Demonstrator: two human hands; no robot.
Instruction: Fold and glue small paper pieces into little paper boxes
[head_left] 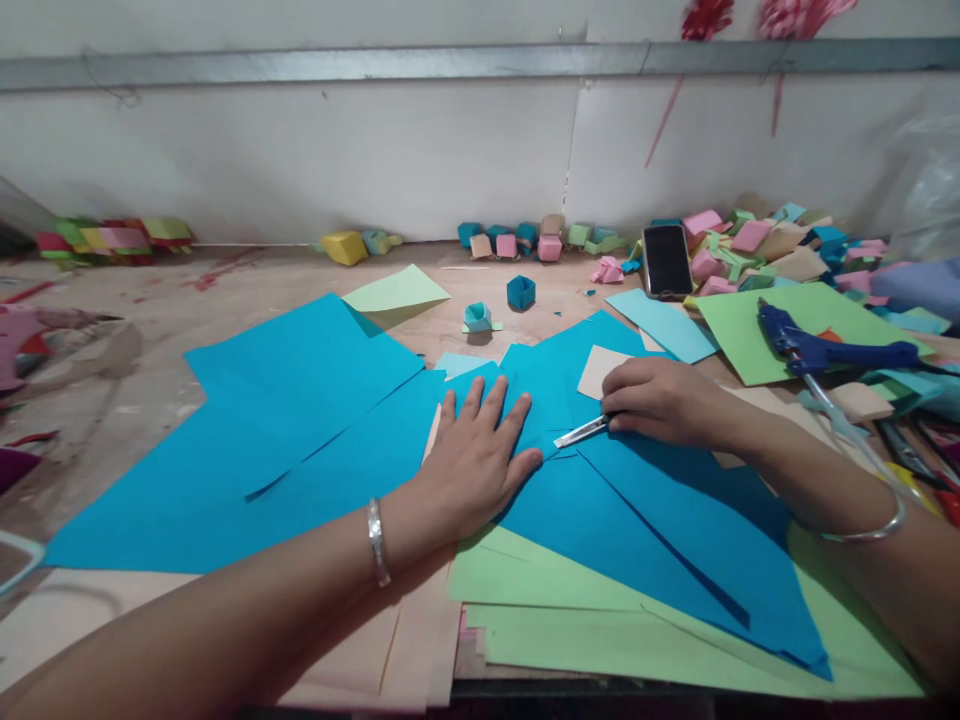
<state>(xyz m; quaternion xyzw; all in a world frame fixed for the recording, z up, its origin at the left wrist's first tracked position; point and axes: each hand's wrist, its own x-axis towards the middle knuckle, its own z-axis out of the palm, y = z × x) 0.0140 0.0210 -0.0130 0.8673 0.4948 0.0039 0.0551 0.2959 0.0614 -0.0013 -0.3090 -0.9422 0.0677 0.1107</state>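
My left hand (480, 460) lies flat with its fingers spread on blue paper (637, 560) in the middle of the table. Just to its right, my right hand (667, 400) grips a utility knife (581, 432). The metal tip points left and rests at the blue paper, close to my left thumb. Long slits run through the blue paper on the right, and another large blue sheet (247, 450) with a slit spreads to the left. A small peach paper square (602, 372) sits just beyond my right hand. Green sheets (570, 630) lie beneath the blue paper.
A blue glue gun (832, 345) rests on a green sheet at the right, near a phone (667, 261) and a heap of folded paper pieces (780, 240). Two small paper boxes, one dark blue (521, 292) and one light blue (478, 318), stand ahead. A wall (337, 160) closes the back.
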